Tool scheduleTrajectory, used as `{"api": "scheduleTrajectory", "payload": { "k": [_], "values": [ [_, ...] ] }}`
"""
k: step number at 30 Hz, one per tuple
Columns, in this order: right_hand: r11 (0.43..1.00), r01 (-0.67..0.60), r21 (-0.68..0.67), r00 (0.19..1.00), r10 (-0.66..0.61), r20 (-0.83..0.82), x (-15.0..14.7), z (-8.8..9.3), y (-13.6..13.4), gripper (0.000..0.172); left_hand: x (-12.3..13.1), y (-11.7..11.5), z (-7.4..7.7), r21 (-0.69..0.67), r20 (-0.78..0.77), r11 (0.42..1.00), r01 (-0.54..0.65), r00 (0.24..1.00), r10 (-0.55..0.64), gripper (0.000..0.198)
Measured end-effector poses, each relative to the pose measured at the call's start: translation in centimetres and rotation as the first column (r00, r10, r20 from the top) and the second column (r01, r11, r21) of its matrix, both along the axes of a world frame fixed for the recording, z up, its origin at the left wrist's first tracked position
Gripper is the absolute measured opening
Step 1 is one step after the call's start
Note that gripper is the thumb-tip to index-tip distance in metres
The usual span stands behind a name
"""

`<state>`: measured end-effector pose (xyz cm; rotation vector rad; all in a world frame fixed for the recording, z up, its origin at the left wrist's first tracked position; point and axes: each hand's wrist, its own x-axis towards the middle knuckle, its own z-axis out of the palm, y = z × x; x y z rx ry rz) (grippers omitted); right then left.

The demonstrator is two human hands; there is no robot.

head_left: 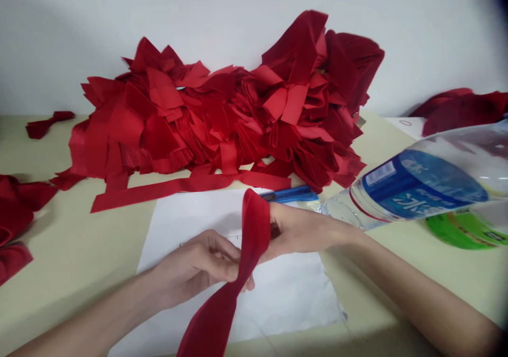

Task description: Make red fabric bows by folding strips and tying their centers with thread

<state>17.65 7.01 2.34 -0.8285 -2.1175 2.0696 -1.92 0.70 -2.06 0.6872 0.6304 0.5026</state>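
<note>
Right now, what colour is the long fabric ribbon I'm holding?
The ribbon is deep red, clearest in the head view.

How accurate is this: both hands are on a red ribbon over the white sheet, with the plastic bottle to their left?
The side is wrong: the head view shows the plastic bottle on the right, not the left. The left hand and right hand are on the red ribbon over the white sheet.

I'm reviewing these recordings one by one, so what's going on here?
A person's left hand pinches a long red fabric-like strip over a white paper sheet; the right hand is at its bent upper end, its fingers partly hidden. A big heap of folded red pieces sits behind, with a slim blue tool in front of it. A clear plastic bottle with a blue label is at right.
</note>
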Motion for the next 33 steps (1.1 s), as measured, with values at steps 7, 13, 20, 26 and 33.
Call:
{"api": "scheduleTrajectory", "payload": {
  "k": [7,13,20,26,33],
  "values": [
    [0.942,-0.324,-0.086,0.932,0.333,0.142,-1.3,-0.7,0.0,0.010,1.6,-1.5,0.8,-0.060,-0.282,0.963,0.262,0.921,-0.268,0.003],
    [0.815,-0.283,0.505,0.933,0.112,0.342,-1.8,1.7,-3.1,0.020,2.0,-1.3,0.7,0.071,-0.391,0.993,0.097,0.918,-0.062,0.021],
    [0.688,-0.003,0.726,0.926,-0.271,0.261,-0.9,1.5,-5.7,0.018,0.7,0.1,0.4,0.070,-0.275,0.989,-0.130,0.951,0.144,0.011],
    [0.906,0.207,0.370,0.947,-0.281,0.158,0.5,0.6,-4.3,0.026,0.2,0.5,-0.1,-0.011,-0.122,0.980,-0.199,0.973,0.196,0.016],
    [0.995,0.102,-0.015,0.995,-0.102,0.024,1.2,0.2,-2.6,0.020,0.7,-0.3,0.4,0.006,0.059,0.999,-0.049,0.997,0.049,0.009]
  ]
}}
